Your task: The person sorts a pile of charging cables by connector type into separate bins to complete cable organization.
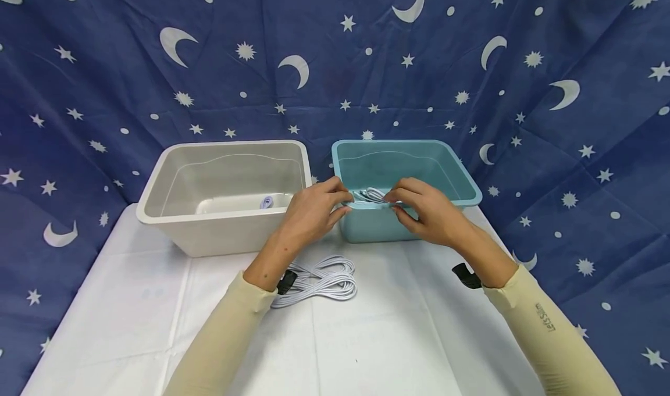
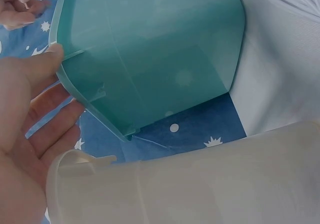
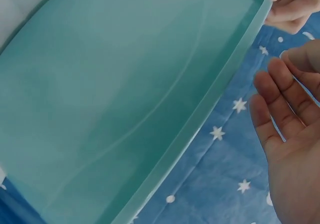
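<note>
My left hand (image 1: pixel 316 207) grips the near left corner of the teal bin (image 1: pixel 445 224); in the left wrist view the thumb lies outside its rim and the fingers reach behind it. Above the same bin's front rim is my right hand (image 1: pixel 431 213), fingers bent loosely. In the right wrist view this hand (image 3: pixel 295 119) is apart from the rim, and nothing shows between its fingers. A small bundle of white cord (image 1: pixel 373 195) appears between both hands, inside the teal bin. Its lower part is hidden by the rim.
A beige bin (image 1: pixel 225 224) stands left of the teal one, with a small cord coil (image 1: pixel 267 202) inside. A larger bundle of white cord (image 1: pixel 330 282) lies on the white tablecloth (image 1: pixel 366 338) beside my left wrist. A blue curtain (image 1: pixel 335 82) hangs behind.
</note>
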Demonstrator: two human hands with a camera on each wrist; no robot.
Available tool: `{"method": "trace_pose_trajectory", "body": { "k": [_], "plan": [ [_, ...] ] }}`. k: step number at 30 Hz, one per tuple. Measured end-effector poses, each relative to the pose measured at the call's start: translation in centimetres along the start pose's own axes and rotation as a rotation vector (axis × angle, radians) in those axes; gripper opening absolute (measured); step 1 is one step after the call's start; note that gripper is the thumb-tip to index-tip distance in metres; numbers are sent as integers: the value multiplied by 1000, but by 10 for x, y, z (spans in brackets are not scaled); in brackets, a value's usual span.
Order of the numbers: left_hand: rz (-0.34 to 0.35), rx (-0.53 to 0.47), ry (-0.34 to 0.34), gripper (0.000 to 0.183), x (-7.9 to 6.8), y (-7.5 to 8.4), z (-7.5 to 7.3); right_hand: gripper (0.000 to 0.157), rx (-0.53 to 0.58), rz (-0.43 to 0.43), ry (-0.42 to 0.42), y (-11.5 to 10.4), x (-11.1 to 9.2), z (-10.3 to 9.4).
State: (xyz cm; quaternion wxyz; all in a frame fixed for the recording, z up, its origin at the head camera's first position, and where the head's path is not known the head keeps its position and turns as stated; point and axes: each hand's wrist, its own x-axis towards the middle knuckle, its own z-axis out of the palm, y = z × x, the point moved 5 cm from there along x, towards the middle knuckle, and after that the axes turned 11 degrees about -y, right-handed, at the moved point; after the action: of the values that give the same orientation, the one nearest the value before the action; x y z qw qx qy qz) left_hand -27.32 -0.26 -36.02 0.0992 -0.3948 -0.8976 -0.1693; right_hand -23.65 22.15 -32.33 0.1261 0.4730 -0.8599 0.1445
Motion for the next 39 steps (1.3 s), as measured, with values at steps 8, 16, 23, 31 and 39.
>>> {"method": "trace_pose_trajectory", "body": {
  "k": [8,16,23,31,39],
  "plan": [
    [-2,12,1,22,0,1,1,25,-22,-51,-16,-23,-1,6],
    [6,18,16,21,1,1,-1,25,-13,-84,-23,-44,1,18],
    [9,14,11,21,-1,1,-1,24,-2,-76,-47,-55,0,32],
    [20,18,23,21,-1,2,0,25,8,-80,-31,-67,0,45],
    [18,25,31,20,-1,2,0,24,42,-98,-3,-71,4,62]
  ]
}}
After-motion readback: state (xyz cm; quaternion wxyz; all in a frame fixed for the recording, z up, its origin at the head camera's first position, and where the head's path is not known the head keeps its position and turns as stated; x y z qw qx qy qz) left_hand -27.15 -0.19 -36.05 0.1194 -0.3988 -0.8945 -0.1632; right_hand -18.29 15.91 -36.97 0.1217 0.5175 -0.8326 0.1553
